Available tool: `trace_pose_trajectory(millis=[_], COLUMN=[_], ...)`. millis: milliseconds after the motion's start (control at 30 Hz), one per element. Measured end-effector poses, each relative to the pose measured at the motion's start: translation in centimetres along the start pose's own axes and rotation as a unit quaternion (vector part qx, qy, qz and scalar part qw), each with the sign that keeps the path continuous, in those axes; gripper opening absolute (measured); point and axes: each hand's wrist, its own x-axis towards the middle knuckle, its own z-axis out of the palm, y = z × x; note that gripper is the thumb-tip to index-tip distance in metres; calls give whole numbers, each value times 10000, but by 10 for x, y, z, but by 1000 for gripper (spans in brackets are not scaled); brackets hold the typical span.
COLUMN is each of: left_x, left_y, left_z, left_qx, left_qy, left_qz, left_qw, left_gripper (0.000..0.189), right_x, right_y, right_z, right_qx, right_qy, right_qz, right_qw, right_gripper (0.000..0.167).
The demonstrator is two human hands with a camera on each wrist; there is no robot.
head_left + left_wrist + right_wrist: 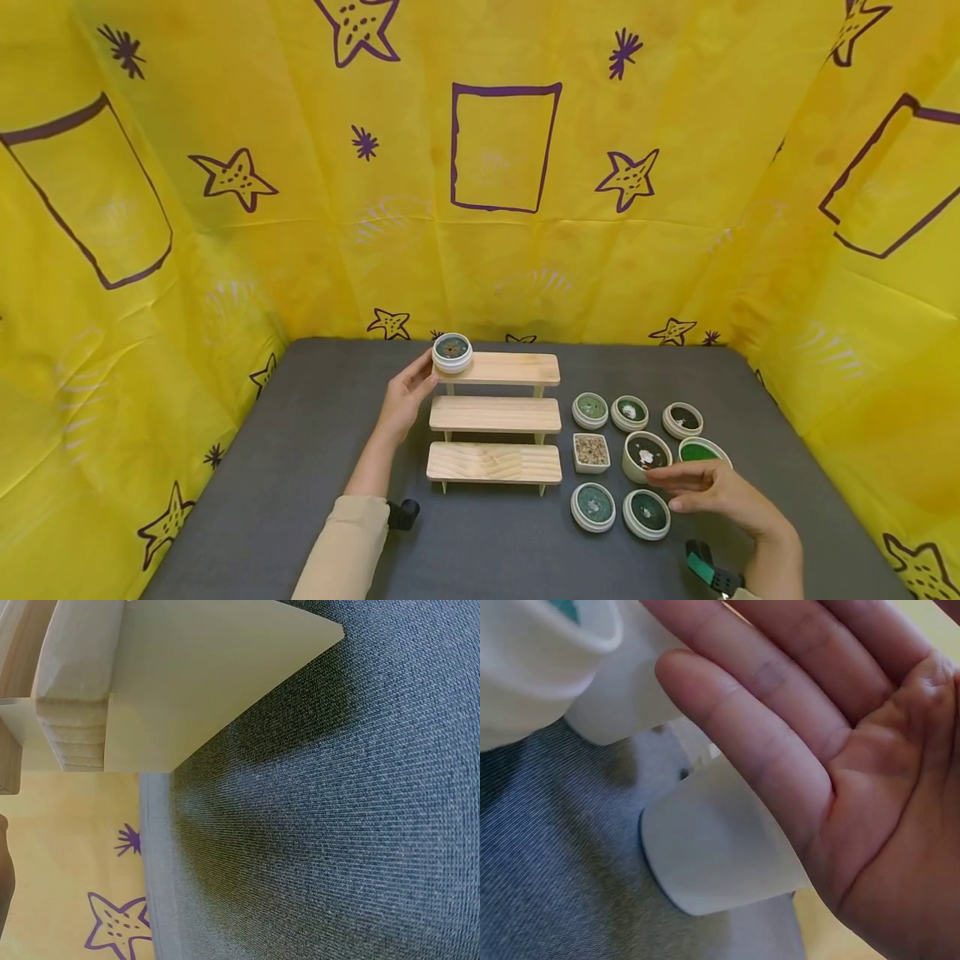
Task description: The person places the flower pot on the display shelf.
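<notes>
My left hand (405,396) holds a small white round pot with a dark grey-green filling (452,350) by its left side. This pot is at the left end of the top tier of a light wooden three-tier stand (510,367). In the left wrist view only a sliver of a finger (4,870) shows, and the pot is out of sight. My right hand (723,496) hovers over the pots at the right with fairly straight fingers. Its fingertips overlap the rim of a taller white pot with a dark filling and white pieces (636,471).
Several other white pots stand right of the stand. Among them are a square one with pebble-like bits (591,454), a bright green one (702,450) and two dark green ones in front (593,507). Yellow patterned cloth (510,250) walls the grey table (300,467) at back and sides.
</notes>
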Motion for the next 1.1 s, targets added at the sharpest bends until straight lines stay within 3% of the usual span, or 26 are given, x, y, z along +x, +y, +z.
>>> trace_pose_trajectory(millis=[400, 867, 1100], left_x=[1, 0, 1], left_y=[-2, -3, -3], left_z=[1, 0, -1], left_qx=[-86, -42, -62], left_qy=[27, 33, 29], left_qz=[-27, -60, -68], left_qw=[10000, 10000, 10000], left_gripper=[52, 53, 53], right_x=[-2, -4, -3], right_y=[19, 25, 29], right_z=[-2, 3, 5], right_qx=[421, 418, 397], right_qy=[-358, -533, -620], right_qz=[180, 193, -76], right_qw=[9983, 9975, 9973], right_gripper=[46, 55, 57])
